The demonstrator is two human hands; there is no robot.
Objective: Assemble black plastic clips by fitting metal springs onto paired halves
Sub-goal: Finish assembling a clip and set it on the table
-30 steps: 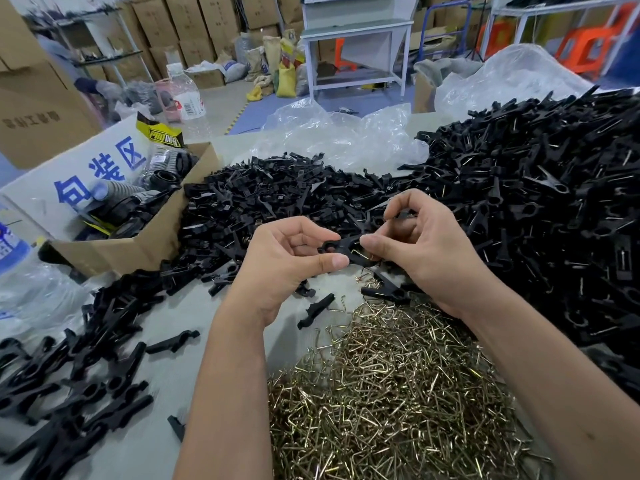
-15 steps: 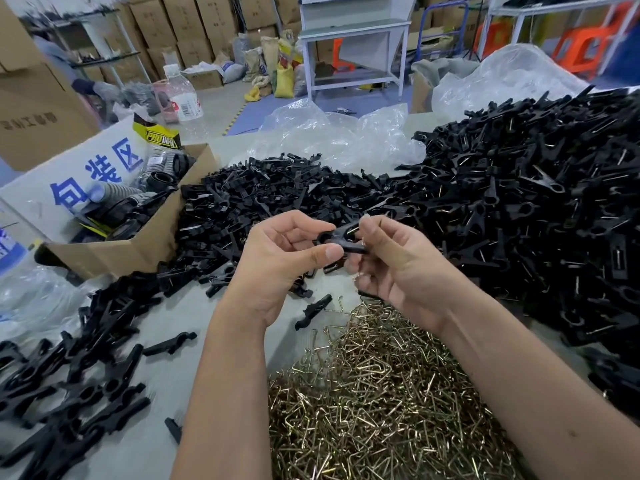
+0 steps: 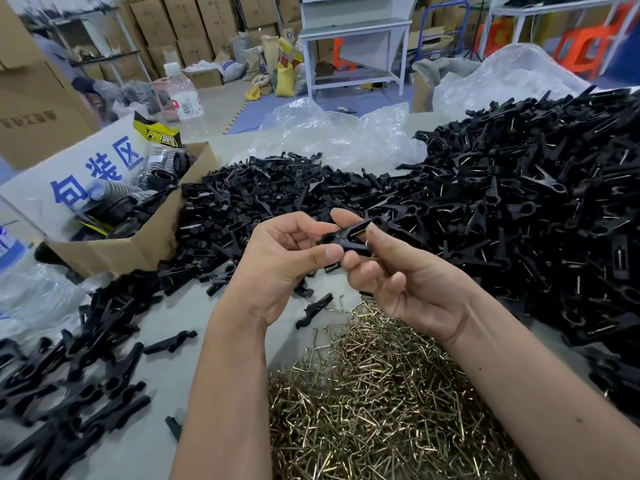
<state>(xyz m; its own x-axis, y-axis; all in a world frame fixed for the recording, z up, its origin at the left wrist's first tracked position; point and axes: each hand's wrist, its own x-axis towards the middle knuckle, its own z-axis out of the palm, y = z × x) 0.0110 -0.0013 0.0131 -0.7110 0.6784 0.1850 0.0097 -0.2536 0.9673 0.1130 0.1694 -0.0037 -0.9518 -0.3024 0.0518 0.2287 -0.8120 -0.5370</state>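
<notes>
A black plastic clip (image 3: 348, 237) is held in the air between both hands, its two halves paired in a V with a glint of metal spring in the gap. My left hand (image 3: 277, 268) pinches its left end between thumb and fingers. My right hand (image 3: 398, 282) pinches its right end with thumb and forefinger. Below them lies a heap of brass-coloured metal springs (image 3: 374, 403). A pile of loose black halves (image 3: 263, 199) sits behind the hands. A far larger mound of black clips (image 3: 540, 202) fills the right side.
An open cardboard box (image 3: 138, 244) of black parts stands at the left, with a water bottle (image 3: 183, 98) behind it. Crumpled clear plastic bags (image 3: 346, 133) lie at the back. More black clips (image 3: 69, 382) are scattered front left on the grey table (image 3: 173, 317).
Both hands have risen from just above the spring heap with the clip. The right hand shifted its hold from over the clip to pinching its right end.
</notes>
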